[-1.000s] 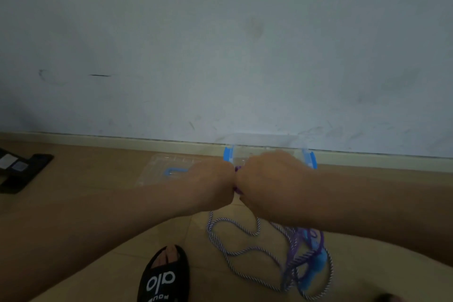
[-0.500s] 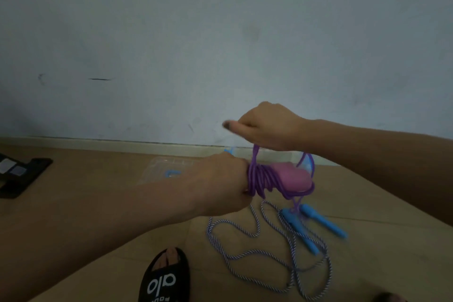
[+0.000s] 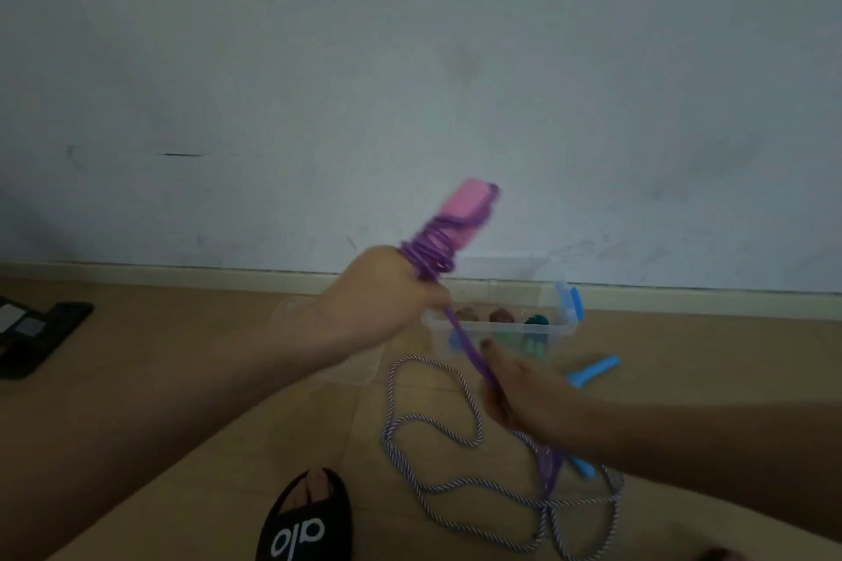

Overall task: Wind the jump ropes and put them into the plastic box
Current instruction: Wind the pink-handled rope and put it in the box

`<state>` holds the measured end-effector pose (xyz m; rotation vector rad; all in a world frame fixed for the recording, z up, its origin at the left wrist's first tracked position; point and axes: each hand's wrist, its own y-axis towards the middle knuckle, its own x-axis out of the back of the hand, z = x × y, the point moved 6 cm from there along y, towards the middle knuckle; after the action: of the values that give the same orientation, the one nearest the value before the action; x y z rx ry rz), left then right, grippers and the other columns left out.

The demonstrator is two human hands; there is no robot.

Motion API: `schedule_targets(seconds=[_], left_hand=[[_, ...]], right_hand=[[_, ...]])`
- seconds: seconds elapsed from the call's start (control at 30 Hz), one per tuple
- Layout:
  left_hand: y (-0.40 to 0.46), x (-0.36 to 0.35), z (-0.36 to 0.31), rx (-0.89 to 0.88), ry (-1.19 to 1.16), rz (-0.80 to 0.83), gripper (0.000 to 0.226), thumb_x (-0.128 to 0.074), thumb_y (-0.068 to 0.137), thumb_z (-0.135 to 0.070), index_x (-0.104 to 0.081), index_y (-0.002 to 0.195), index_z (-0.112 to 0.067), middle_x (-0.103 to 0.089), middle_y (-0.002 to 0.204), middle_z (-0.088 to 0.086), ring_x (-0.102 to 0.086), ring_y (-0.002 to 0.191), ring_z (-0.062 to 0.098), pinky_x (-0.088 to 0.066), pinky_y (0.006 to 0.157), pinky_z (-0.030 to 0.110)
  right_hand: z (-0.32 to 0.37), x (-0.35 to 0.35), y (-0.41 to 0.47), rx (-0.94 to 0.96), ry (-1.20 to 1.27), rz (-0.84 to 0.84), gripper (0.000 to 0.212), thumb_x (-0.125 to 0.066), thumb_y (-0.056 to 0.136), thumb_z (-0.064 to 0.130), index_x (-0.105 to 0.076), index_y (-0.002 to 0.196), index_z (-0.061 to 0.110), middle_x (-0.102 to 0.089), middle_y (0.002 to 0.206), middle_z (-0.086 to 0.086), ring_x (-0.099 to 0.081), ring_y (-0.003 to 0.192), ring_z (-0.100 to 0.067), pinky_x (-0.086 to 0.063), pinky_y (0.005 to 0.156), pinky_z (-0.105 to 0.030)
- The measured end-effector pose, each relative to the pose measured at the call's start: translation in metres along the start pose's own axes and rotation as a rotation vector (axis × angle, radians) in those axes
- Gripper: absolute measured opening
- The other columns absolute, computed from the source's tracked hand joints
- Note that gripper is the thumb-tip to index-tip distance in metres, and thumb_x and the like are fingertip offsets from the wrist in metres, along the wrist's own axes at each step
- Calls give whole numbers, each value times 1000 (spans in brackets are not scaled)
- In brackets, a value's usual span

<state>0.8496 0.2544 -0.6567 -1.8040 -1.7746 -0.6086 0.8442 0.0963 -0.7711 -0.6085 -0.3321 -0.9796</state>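
Observation:
My left hand [image 3: 387,296] grips the pink handles [image 3: 464,207] of a jump rope, tilted up and to the right, with several turns of purple rope [image 3: 430,251] wound round them. My right hand [image 3: 524,392], lower right, pinches the free purple strand, which runs taut down from the left hand. A second rope, white and blue striped [image 3: 437,437], lies loose on the floor with its blue handles [image 3: 592,371]. The clear plastic box [image 3: 501,328] with a blue latch stands open by the wall, with wound ropes inside.
A wall with a pale baseboard [image 3: 182,273] runs close behind the box. The box's clear lid [image 3: 291,310] lies left of it, partly hidden by my left arm. A black device [image 3: 41,333] sits at far left. A foot in a black sandal [image 3: 305,519] is at the bottom.
My left hand has lifted and tipped the pink handles upward. My right hand has dropped from above the handles to lower right, pulling the purple strand taut. The box is now uncovered.

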Motion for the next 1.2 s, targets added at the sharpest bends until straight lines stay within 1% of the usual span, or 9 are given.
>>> schedule_targets(seconds=[0.07, 0.17, 0.27, 0.47, 0.63, 0.83, 0.93, 1.07, 1.2], left_hand=[[7, 4, 27, 159, -100, 8, 26, -73, 76, -12, -54, 58, -15, -42, 50, -2, -34, 39, 11, -28, 40, 21], [9, -2, 57, 187, 250, 58, 21, -72, 76, -22, -58, 64, -12, -48, 57, 1, -41, 49, 15, -31, 46, 24], [13, 2, 76, 238, 244, 23, 16, -71, 72, -18, -59, 67, -7, -46, 57, 5, -38, 49, 18, -30, 48, 27], [17, -4, 80, 76, 630, 50, 23, -61, 86, -29, -41, 90, -18, -49, 76, -2, -43, 59, 12, -26, 49, 27], [13, -12, 75, -32, 850, 63, 17, -56, 86, -22, -42, 95, -20, -47, 78, -3, -45, 68, 19, -26, 49, 27], [32, -15, 73, -93, 819, 92, 9, -55, 84, -20, -46, 84, -20, -55, 78, 0, -53, 67, 21, -43, 57, 30], [39, -9, 74, -133, 812, 103, 5, -52, 79, -13, -54, 84, -14, -62, 81, 6, -61, 74, 25, -54, 68, 38], [44, -5, 77, -116, 831, 107, 5, -53, 81, -12, -50, 84, -14, -63, 85, 9, -62, 78, 29, -51, 68, 35], [27, -18, 65, -120, 863, 172, 10, -54, 83, -16, -47, 89, -20, -55, 79, 0, -55, 68, 18, -43, 54, 29]], right_hand=[[-1, -6, -17, 18, -43, 71, 73, -16, 101, 55, -55, 50, 19, -52, 47, 4, -47, 45, -8, -46, 64, -30], [16, 1, -29, 97, -234, 90, 66, -19, 103, 47, -51, 53, 19, -51, 50, 5, -49, 52, -8, -46, 70, -28], [40, 7, -41, 177, -445, 137, 51, -20, 105, 38, -41, 62, 23, -54, 65, -2, -50, 64, -18, -48, 76, -37], [85, 12, -51, 327, -740, 87, 50, -23, 104, 41, -38, 64, 15, -50, 65, -9, -54, 63, -27, -49, 64, -38], [127, 39, -53, 468, -964, -105, 48, -34, 98, 46, -42, 62, 15, -42, 56, -1, -45, 53, -16, -45, 57, -32], [169, 59, -62, 540, -1158, -131, 43, -41, 97, 44, -53, 68, 14, -48, 58, 3, -45, 52, -11, -34, 50, -27], [169, 44, -69, 550, -1259, -123, 30, -43, 98, 37, -47, 73, 21, -37, 59, 7, -31, 49, -8, -21, 45, -24], [166, 41, -68, 536, -1229, -136, 20, -48, 97, 32, -50, 77, 28, -32, 58, 7, -24, 48, -10, -19, 45, -21], [172, 57, -57, 559, -1188, -176, 40, -42, 97, 43, -52, 71, 15, -46, 60, 4, -41, 52, -10, -27, 47, -26]])
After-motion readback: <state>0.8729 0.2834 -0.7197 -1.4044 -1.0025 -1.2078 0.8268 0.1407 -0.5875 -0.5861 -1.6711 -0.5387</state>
